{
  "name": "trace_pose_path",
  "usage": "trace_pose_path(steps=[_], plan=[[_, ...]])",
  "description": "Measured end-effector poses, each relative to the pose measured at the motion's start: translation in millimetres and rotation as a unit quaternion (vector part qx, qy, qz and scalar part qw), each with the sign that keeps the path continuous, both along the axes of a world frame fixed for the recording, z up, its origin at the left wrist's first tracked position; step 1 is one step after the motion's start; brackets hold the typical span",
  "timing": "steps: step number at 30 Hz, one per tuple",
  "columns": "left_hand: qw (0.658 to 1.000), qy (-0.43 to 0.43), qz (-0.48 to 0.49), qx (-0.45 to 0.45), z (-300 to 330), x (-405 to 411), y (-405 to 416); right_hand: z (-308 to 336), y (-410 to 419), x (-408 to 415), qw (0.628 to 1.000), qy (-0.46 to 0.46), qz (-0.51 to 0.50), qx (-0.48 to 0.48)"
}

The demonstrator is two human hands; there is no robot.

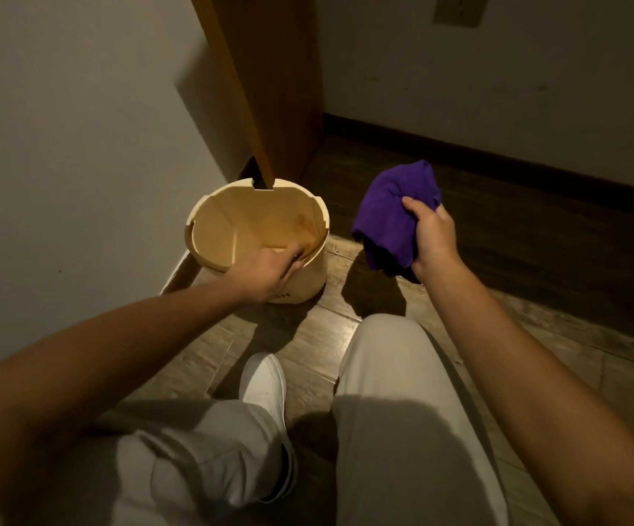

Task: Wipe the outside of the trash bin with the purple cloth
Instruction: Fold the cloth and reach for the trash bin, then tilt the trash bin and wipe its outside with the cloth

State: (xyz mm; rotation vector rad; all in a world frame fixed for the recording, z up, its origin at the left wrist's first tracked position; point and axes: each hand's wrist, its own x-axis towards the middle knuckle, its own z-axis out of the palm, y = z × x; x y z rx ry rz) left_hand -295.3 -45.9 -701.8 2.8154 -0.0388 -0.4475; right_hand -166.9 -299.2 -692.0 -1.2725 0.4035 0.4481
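A round cream trash bin (pixel 209 222) stands upright on the floor in a corner, open at the top and with nothing visible inside. My left hand (pixel 269 273) grips its near rim, fingers hooked over the edge into the bin. To the right of the bin, my right hand (pixel 431 237) holds a bunched purple cloth (pixel 391 218) in the air above the floor. The cloth hangs apart from the bin's side, not touching it.
A white wall (pixel 80 146) runs along the left, touching the bin. A wooden door edge (pixel 269 89) stands right behind the bin. A dark baseboard (pixel 497 161) lines the far wall. My knees and a white shoe (pixel 266 381) rest on the wood-look floor below.
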Motion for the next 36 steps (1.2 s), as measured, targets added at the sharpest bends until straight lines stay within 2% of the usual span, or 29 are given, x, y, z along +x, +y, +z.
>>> trace_pose_path(steps=[3,5,12,18,21,24,30,32,36], plan=[[0.998,0.007,-0.018,0.065,-18,-12,1,-4,0,-2,1.0,-0.001,-0.001,0.005],[0.997,0.013,-0.016,0.075,-18,-11,6,-7,0,-1,1.0,-0.003,0.001,0.011],[0.991,0.038,0.066,-0.113,43,30,59,-6,-9,20,1.0,-0.018,-0.001,-0.02],[0.969,0.021,0.119,-0.217,35,33,67,-23,12,34,0.992,-0.044,0.037,-0.115],[0.965,0.017,0.11,-0.237,30,40,66,-37,36,30,0.984,-0.058,0.083,-0.144],[0.969,-0.026,0.109,-0.22,24,45,66,-48,61,21,0.981,-0.049,0.123,-0.139],[0.96,-0.081,0.14,-0.229,8,40,70,-52,86,23,0.98,0.043,0.175,-0.088],[0.959,-0.105,0.152,-0.215,2,34,70,-51,91,25,0.975,0.014,0.19,-0.118],[0.952,-0.149,0.18,-0.198,-7,35,60,-62,109,20,0.958,-0.123,0.21,-0.153]])
